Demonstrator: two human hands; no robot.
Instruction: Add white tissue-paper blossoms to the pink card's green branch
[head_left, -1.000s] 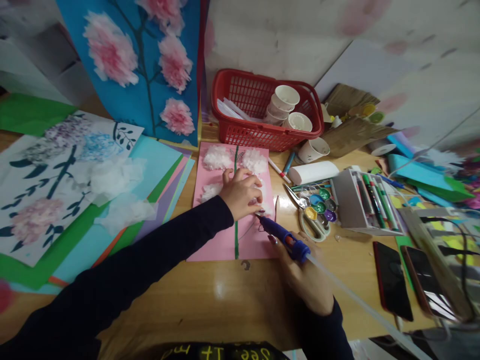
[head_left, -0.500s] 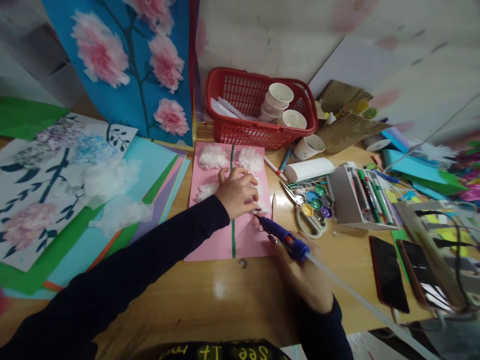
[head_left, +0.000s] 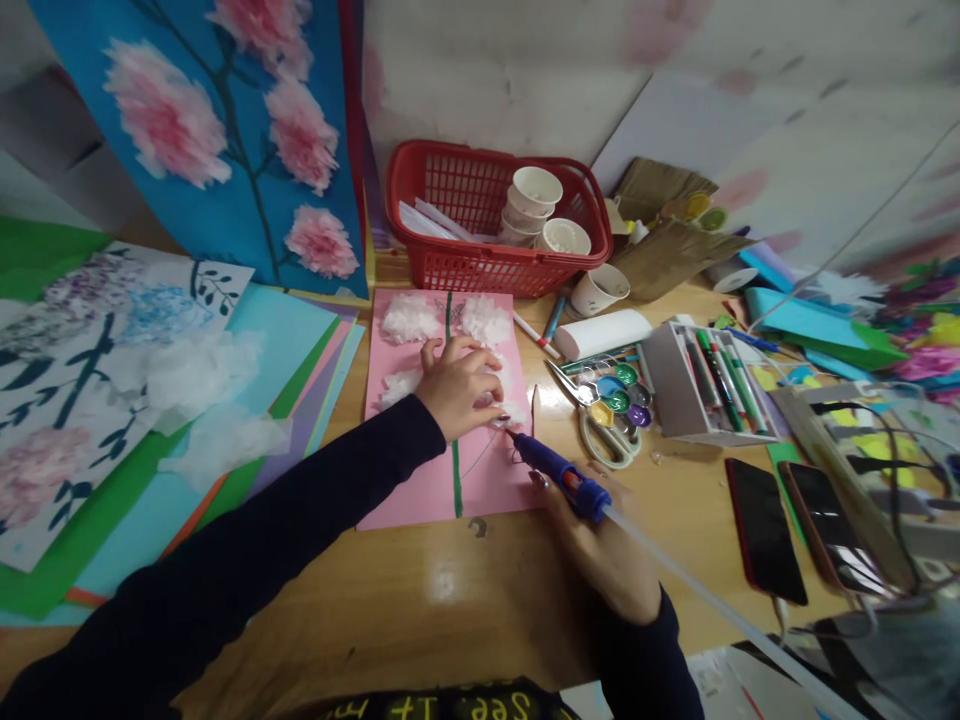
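A pink sheet (head_left: 409,480) lies on the table, with a painted green stem (head_left: 457,470) and white fluffy paper flowers (head_left: 411,318) on it. My left hand (head_left: 459,388) rests over the sheet's middle, fingers curved, thumb and fingertips close to a white flower at the right; whether they pinch anything is hidden. In my right hand (head_left: 600,545) is a blue glue gun (head_left: 559,472), a long clear glue stick trailing from its back. The gun's dark tip is beside my left fingertips, at the flower's lower edge.
Behind the sheet stands a red basket (head_left: 495,270) with paper cups. Scissors (head_left: 609,440), a paint palette (head_left: 619,400) and a white marker box (head_left: 679,400) lie right, then two phones (head_left: 765,530). Coloured papers (head_left: 289,320) spread left; a blue flower picture (head_left: 247,235) stands behind.
The whole view has shifted, so most things appear slightly further left. Both hands and the glue gun keep nearly the same place over the pink sheet.
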